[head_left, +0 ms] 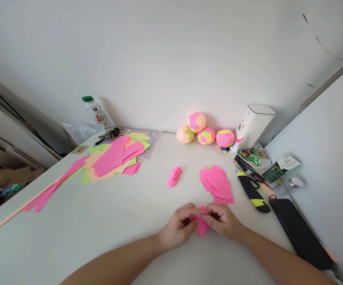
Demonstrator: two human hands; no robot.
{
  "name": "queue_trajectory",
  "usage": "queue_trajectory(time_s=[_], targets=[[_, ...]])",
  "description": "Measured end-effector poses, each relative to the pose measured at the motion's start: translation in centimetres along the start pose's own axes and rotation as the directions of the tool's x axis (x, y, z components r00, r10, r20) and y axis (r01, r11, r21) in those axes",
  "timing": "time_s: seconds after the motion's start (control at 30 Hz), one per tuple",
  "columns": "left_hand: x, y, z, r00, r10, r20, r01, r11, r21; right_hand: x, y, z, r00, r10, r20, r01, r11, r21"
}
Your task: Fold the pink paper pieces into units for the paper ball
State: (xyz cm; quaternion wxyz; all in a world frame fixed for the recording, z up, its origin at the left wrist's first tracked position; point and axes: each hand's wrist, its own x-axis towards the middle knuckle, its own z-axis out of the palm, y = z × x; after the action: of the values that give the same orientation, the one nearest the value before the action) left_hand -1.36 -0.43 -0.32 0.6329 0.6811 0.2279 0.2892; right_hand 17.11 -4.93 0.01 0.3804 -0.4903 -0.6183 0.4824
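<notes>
A pink sheet of paper (202, 227) is pinched between my two hands, low in the middle of the head view. My left hand (180, 225) grips its left side with thumb and fingertips. On the other side my right hand (224, 221) is closed on the upper right edge. Fingers cover part of the paper, so its folds are only partly visible. Just beyond my hands, a fanned pile of pink paper pieces (217, 183) lies to the right. Several folded pink units (175, 176), nested in a row, rest to the left of that pile.
Faceted paper balls (206, 136) sit against the wall. Coloured sheets (114, 158) and paper strips (58, 182) lie at left, near a bottle (97, 114). At right are a utility knife (253, 192), a black phone (302, 231), a glue bottle (233, 151) and a white container (254, 124).
</notes>
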Motion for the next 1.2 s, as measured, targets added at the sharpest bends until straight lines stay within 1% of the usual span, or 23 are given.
queue_trajectory(time_s=[0.17, 0.77, 1.03, 1.2], targets=[[0.1, -0.1, 0.2, 0.999, 0.031, 0.013, -0.031, 0.999, -0.032, -0.1, 0.1, 0.0, 1.000, 0.016, 0.004, -0.016, 1.000, 0.003], [0.0, -0.4, 0.2, 0.989, 0.144, -0.030, -0.143, 0.990, 0.014, -0.1, 0.0, -0.2, 0.999, 0.012, -0.033, -0.011, 0.999, 0.030], [0.0, -0.7, 0.2, 0.994, 0.089, -0.055, -0.090, 0.996, -0.003, 0.0, 0.0, -0.1, 1.000, -0.005, -0.027, 0.005, 1.000, 0.024], [-0.1, -1.2, 0.3, 0.994, 0.078, -0.082, -0.077, 0.997, 0.006, -0.1, 0.2, 0.0, 0.999, -0.004, -0.035, 0.005, 0.999, 0.032]])
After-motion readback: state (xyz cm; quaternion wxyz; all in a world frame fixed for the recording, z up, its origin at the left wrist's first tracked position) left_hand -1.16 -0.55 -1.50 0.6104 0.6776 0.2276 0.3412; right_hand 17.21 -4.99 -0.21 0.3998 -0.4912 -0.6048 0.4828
